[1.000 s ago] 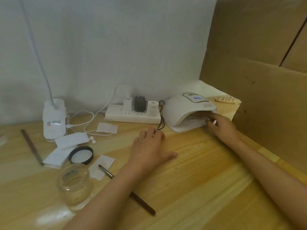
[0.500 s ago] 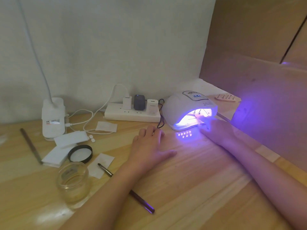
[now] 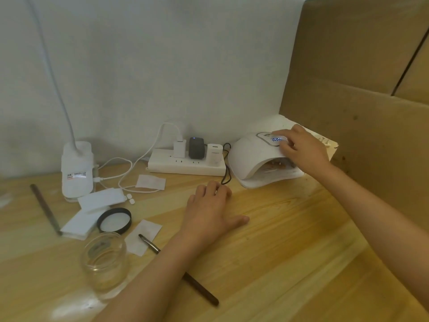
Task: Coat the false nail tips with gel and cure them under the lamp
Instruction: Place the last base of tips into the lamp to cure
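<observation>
Left of the lamp point(image 3: 250, 156), the left hand point(image 3: 209, 210) lies released, flat on the worktop point(image 3: 290, 228). The violet glow has died; the nail tips point(image 3: 276, 165) sit inside, beneath the right hand point(image 3: 299, 149), which grasps nothing and presses the top panel point(image 3: 275, 138), likely restarting the cure.

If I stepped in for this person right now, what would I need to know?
Left hand rests flat on the table, holding nothing.
Right hand is on top of the nail lamp, fingers at its lit display.
Done: what look like nail tips sit inside the lamp's opening; no violet glow shows.
Brush lies on the table near the glass jar.
Left: start the cure; whether more coats are needed, I can't tell.
</observation>
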A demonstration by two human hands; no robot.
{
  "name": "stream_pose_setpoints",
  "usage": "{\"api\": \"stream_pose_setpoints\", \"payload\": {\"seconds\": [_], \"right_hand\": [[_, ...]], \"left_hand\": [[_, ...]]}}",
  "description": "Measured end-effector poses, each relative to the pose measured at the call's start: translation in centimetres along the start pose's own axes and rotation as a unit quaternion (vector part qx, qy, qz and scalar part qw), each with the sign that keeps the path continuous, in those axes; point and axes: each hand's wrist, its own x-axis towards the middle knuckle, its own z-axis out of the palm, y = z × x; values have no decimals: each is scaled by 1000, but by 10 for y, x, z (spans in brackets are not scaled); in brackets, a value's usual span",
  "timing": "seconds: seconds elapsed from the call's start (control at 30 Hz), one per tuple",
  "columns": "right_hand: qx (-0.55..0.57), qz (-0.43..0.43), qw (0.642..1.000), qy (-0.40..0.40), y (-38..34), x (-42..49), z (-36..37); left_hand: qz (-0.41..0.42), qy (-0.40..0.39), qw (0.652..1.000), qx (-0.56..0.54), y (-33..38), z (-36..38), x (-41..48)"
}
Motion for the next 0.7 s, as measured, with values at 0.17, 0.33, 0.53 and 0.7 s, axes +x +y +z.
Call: {"api": "stream_pose_setpoints", "payload": {"seconds": [0.17,0.33,0.53,0.7], "right_hand": [[-13,10,1000,-13,1,7,4],[-40,9,997,-59,0,15,2],[-14,58,996,-66,-4,14,3],[-98,23,995,-11,-42,-23,-3]], "left_hand": [[1,-3,1000,4,-1,0,1],[1,-6,1000,11,0,0,1],[-3,-8,1000,15,5,-4,-2],[4,-41,995,86,11,-10,-6]]}}
